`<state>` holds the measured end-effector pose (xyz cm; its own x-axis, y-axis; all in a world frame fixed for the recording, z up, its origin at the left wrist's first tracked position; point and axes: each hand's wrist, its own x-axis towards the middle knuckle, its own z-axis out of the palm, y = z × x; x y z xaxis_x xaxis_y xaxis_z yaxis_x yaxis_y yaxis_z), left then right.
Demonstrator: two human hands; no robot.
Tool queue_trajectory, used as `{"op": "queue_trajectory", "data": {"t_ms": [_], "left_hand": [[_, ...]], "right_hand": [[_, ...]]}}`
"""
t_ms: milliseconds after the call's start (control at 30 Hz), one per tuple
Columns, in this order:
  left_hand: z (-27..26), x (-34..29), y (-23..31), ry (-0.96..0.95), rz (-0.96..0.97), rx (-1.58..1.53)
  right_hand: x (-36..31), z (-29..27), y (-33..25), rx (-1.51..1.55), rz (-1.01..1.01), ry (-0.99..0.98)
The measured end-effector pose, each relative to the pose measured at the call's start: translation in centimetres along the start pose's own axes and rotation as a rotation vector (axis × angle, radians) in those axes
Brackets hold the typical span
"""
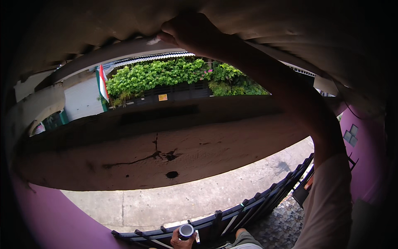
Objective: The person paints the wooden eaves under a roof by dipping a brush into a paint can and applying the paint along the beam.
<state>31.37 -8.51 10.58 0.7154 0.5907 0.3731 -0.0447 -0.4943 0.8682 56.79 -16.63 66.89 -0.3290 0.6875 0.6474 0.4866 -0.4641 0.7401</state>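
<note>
My right hand (188,31) is raised overhead, with its fingers curled on the lower edge of a brownish corrugated roof sheet (103,20). A small pale patch (154,40) lies right at the fingertips. The right forearm and a light sleeve (327,199) run down the right side. At the bottom edge, my left hand (179,241) holds a grey roll of tape (186,230), its hollow core facing up, just above a black metal gate (253,205).
A brown cracked concrete canopy (157,153) spans the middle, with a paved street (186,199) below it. Purple walls (369,166) stand at left and right. A green hedge (166,74), a red-and-white flag (103,83) and a pebbled floor (282,228) are also in view.
</note>
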Motion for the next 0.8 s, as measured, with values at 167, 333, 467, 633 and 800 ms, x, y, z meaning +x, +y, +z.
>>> {"op": "queue_trajectory", "data": {"t_ms": [167,333,467,633,800], "left_hand": [[0.2,0.2,-0.8,0.007,-0.007,0.003],[0.2,0.5,-2.0,-0.038,0.01,-0.101],[0.0,0.6,-2.4,-0.081,0.011,-0.194],[-2.2,0.5,-0.4,0.047,-0.004,-0.027],[-2.8,0.5,-1.1,0.019,-0.034,-0.038]], "right_hand": [[-6.4,-2.5,4.8,-0.208,0.098,-0.132],[-8.9,-4.3,5.7,-0.276,0.208,-0.276],[-5.3,-2.3,2.9,-0.206,0.29,-0.241],[-0.1,-0.3,0.1,-0.125,0.128,-0.153],[2.8,0.7,-1.4,-0.218,0.008,-0.156]]}}
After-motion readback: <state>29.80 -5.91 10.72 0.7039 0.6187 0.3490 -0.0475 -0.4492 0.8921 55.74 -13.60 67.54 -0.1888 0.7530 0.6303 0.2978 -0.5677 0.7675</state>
